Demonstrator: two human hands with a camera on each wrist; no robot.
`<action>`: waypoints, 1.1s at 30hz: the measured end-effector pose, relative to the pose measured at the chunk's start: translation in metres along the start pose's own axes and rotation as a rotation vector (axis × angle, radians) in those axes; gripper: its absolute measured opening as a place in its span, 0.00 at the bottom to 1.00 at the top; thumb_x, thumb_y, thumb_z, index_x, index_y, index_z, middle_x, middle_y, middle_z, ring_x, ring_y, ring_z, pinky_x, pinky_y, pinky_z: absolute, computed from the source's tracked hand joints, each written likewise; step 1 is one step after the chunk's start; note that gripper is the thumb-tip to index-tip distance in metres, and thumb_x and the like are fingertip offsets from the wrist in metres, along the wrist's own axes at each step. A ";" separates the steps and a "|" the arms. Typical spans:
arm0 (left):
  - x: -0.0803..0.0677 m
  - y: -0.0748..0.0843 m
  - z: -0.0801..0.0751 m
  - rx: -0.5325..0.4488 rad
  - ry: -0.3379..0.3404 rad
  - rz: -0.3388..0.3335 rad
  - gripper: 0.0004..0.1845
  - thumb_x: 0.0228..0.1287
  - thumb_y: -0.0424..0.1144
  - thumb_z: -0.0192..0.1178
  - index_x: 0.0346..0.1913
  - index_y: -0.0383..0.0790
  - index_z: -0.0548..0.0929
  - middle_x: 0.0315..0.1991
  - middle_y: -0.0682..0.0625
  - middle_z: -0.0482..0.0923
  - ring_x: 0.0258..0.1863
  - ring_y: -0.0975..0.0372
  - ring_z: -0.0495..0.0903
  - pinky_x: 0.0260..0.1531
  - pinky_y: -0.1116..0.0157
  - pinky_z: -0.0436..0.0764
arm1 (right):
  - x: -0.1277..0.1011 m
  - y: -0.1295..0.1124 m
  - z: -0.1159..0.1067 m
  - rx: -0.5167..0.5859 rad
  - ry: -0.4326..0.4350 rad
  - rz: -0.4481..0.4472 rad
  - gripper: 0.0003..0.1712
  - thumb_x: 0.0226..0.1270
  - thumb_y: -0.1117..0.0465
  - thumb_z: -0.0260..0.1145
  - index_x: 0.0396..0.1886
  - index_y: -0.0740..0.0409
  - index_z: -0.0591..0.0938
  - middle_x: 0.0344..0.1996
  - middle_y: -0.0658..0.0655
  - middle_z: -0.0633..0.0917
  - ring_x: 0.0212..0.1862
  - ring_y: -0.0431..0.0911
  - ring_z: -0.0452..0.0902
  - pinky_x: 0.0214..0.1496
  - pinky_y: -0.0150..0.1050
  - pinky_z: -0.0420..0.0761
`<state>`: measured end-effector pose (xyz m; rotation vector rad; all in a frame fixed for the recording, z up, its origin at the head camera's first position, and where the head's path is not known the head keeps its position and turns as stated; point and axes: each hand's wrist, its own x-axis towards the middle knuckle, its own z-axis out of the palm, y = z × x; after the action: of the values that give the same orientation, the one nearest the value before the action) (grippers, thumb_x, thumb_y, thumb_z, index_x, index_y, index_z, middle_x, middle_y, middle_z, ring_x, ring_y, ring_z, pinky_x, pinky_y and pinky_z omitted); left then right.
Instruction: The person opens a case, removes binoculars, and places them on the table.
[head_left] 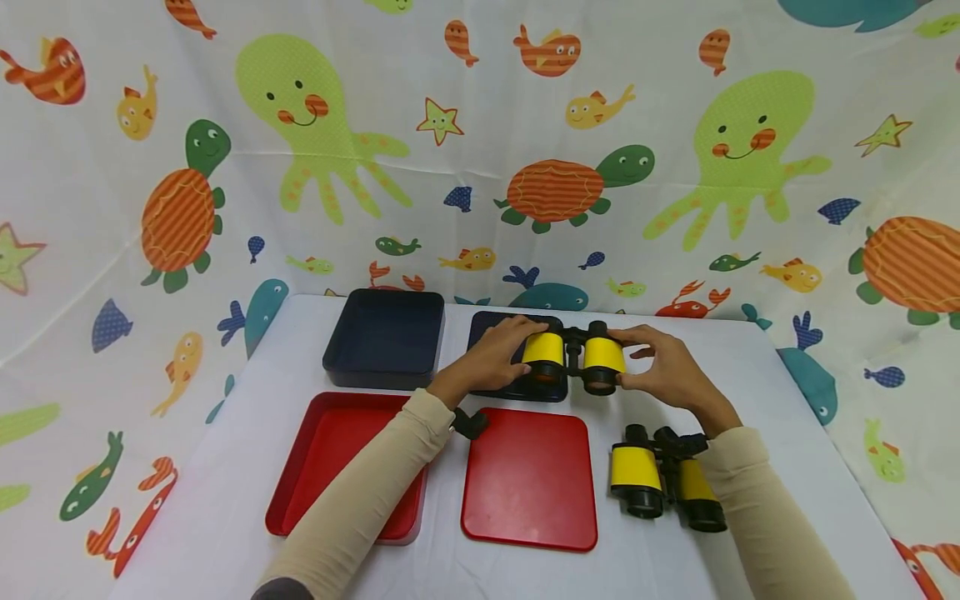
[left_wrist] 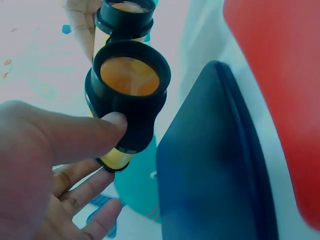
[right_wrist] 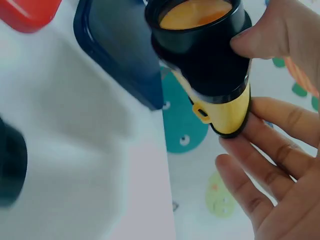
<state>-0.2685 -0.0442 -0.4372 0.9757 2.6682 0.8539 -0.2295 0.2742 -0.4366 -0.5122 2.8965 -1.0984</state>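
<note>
Binoculars (head_left: pixel 573 357), yellow with black ends, sit raised between both hands over the far middle of the white surface (head_left: pixel 787 400), above a dark blue lid (head_left: pixel 495 333). In the head view the left hand (head_left: pixel 491 360) grips the left barrel and the right hand (head_left: pixel 667 373) the right one. A second pair (head_left: pixel 663 479) lies near right, beside a red lid (head_left: pixel 529 477).

From the left wrist, the thumb (left_wrist: pixel 75 135) presses the black lens ring.

From the right wrist, fingers (right_wrist: pixel 280 127) curl under the yellow barrel.
</note>
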 end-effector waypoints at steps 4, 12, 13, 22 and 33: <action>0.015 0.007 0.009 0.025 -0.017 0.008 0.39 0.74 0.36 0.68 0.83 0.46 0.65 0.81 0.46 0.65 0.81 0.49 0.63 0.82 0.39 0.59 | -0.003 0.011 -0.007 -0.005 -0.003 0.045 0.40 0.59 0.67 0.75 0.74 0.61 0.77 0.69 0.66 0.80 0.65 0.66 0.78 0.67 0.66 0.81; 0.041 0.016 0.026 0.075 -0.030 0.011 0.38 0.75 0.38 0.67 0.83 0.46 0.64 0.81 0.47 0.65 0.82 0.53 0.62 0.82 0.45 0.63 | -0.009 0.035 -0.019 -0.004 -0.028 0.101 0.41 0.59 0.66 0.74 0.75 0.62 0.75 0.71 0.69 0.78 0.66 0.67 0.76 0.68 0.67 0.79; 0.044 0.017 0.028 0.079 -0.028 0.018 0.38 0.75 0.38 0.67 0.83 0.46 0.64 0.80 0.47 0.65 0.81 0.53 0.63 0.82 0.45 0.63 | -0.010 0.038 -0.021 -0.005 -0.031 0.104 0.41 0.59 0.67 0.73 0.76 0.62 0.75 0.72 0.69 0.78 0.66 0.67 0.76 0.68 0.67 0.79; 0.063 0.027 0.045 0.119 -0.041 0.023 0.38 0.75 0.39 0.67 0.82 0.46 0.65 0.79 0.48 0.68 0.79 0.55 0.66 0.80 0.49 0.67 | -0.016 0.056 -0.029 -0.009 -0.058 0.126 0.43 0.60 0.67 0.73 0.77 0.64 0.73 0.72 0.71 0.76 0.67 0.68 0.75 0.67 0.67 0.80; 0.076 0.034 0.066 0.143 -0.046 0.001 0.37 0.76 0.40 0.66 0.82 0.47 0.65 0.77 0.48 0.70 0.75 0.55 0.70 0.74 0.53 0.72 | -0.018 0.076 -0.035 -0.010 -0.122 0.173 0.44 0.60 0.69 0.73 0.78 0.64 0.72 0.73 0.74 0.74 0.65 0.70 0.77 0.68 0.68 0.79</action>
<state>-0.2864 0.0552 -0.4693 1.0137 2.7210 0.6395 -0.2390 0.3553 -0.4616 -0.3096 2.7810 -0.9927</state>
